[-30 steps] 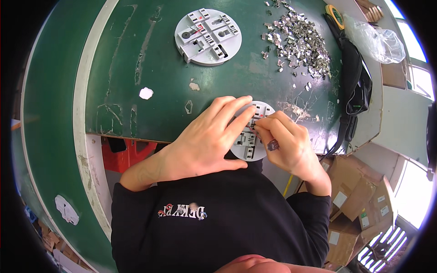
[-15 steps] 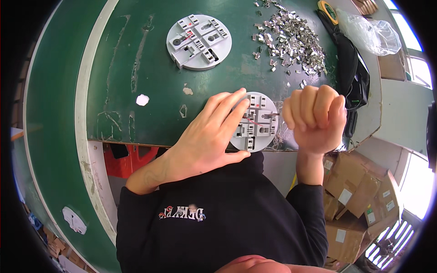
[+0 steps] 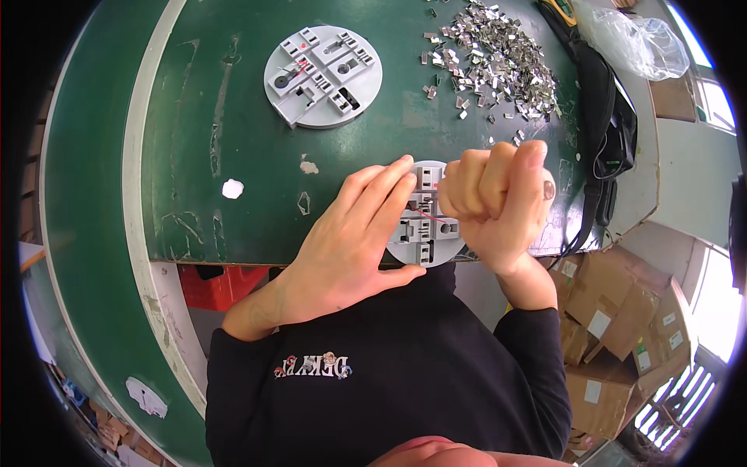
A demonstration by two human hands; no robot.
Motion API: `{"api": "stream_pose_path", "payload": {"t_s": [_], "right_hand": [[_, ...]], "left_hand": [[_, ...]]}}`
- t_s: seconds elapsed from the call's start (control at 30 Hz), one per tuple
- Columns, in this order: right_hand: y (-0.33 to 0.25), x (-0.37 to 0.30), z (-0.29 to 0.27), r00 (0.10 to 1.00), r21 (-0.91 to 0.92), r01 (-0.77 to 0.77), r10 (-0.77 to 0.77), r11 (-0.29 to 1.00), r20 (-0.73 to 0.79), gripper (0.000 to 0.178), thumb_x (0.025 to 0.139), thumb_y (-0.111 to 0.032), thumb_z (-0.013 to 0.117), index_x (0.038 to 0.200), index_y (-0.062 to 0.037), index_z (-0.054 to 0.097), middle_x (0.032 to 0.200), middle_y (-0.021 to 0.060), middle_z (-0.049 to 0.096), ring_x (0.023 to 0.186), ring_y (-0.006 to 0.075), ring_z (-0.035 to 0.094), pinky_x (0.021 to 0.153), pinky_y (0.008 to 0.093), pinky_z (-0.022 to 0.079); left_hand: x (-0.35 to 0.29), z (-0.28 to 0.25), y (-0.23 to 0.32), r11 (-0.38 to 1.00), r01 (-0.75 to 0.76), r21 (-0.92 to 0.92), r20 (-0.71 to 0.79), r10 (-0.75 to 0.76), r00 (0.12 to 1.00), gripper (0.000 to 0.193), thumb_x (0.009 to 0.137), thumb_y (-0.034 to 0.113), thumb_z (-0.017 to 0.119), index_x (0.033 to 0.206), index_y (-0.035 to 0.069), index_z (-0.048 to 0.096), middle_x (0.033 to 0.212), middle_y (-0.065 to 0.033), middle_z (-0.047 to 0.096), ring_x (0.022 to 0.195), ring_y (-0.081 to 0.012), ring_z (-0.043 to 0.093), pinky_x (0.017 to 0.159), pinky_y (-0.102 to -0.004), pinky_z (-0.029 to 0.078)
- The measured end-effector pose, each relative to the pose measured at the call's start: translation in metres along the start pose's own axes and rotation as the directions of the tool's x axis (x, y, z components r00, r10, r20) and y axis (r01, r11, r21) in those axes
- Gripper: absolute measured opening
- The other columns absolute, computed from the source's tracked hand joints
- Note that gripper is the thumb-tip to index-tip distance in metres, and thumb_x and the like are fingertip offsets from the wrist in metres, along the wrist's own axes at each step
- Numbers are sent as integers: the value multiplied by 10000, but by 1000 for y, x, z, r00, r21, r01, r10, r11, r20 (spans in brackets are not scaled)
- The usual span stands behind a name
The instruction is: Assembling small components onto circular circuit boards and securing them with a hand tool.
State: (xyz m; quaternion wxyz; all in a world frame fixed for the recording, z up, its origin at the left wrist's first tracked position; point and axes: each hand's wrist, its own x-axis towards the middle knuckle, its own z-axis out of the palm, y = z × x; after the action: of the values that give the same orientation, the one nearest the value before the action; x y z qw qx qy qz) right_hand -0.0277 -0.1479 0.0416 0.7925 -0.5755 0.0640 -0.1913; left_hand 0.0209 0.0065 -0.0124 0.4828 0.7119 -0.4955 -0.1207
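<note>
A round grey plastic base [image 3: 445, 254] with raised blocks, slots and a thin red wire lies at the near edge of the green table. My left hand [image 3: 350, 241] rests against its left side, fingers stretched along the rim and thumb at the near edge. Over the right part of the base is my right hand [image 3: 498, 194], curled into a fist with the thumb uppermost. Its fingers hide that side of the base, and whether anything small is inside them is hidden. Farther off sits a second grey base [image 3: 323, 82] of like make, also with a red wire and a black round part.
Many small shiny metal clips [image 3: 502, 66] are heaped at the far right. Beside them lie a black bag [image 3: 611, 124] with straps and a clear plastic bag [image 3: 638, 47]. Cardboard boxes [image 3: 615, 319] are stacked at right, below the table. A red stool [image 3: 222, 286] stands under the near edge.
My right fist has moved left from beside the base to over its right part. My left hand stays on the base. The whole view has shifted slightly.
</note>
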Motion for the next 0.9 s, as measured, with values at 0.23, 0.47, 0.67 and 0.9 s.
{"api": "stream_pose_path", "payload": {"t_s": [0.23, 0.47, 0.67, 0.9], "right_hand": [[11, -9, -5, 982, -232, 188, -179, 954, 60, 509, 1079, -297, 355, 602, -119, 359, 511, 4, 354, 457, 113, 257, 440, 285, 254], [-53, 31, -47, 973, -599, 156, -227, 786, -45, 36, 857, 40, 610, 842, 14, 629, 705, 54, 570, 529, 109, 382, 490, 235, 330], [-14, 53, -93, 948, -910, 300, 17, 286, 318, 161, 828, 18, 682, 977, -31, 723, 791, -6, 599, 606, 65, 415, 550, 203, 341], [-31, 34, -69, 992, -916, 57, 80, 397, 97, 163, 844, 30, 678, 975, -33, 750, 885, -11, 628, 654, 61, 432, 578, 196, 337]], "left_hand": [[3, -5, -1, 998, -49, 46, 43, 48, 998, 837, 694, 212, 827, 1371, -89, 438, 1494, -233, 391, 1293, -354, 428, 1070, -406, 418], [-4, -1, -3, 998, -46, 38, -31, 47, 998, 848, 685, 173, 846, 1397, -60, 449, 1511, -214, 398, 1307, -357, 432, 1089, -435, 405], [2, -2, -2, 1000, 5, -6, -83, -6, 997, 827, 680, 133, 854, 1402, -26, 482, 1499, -182, 442, 1288, -340, 459, 1081, -435, 409], [11, -6, 4, 1000, -9, -6, -222, 7, 975, 548, 733, 63, 807, 1246, 12, 621, 1388, -136, 544, 1178, -281, 507, 966, -379, 460]]}}
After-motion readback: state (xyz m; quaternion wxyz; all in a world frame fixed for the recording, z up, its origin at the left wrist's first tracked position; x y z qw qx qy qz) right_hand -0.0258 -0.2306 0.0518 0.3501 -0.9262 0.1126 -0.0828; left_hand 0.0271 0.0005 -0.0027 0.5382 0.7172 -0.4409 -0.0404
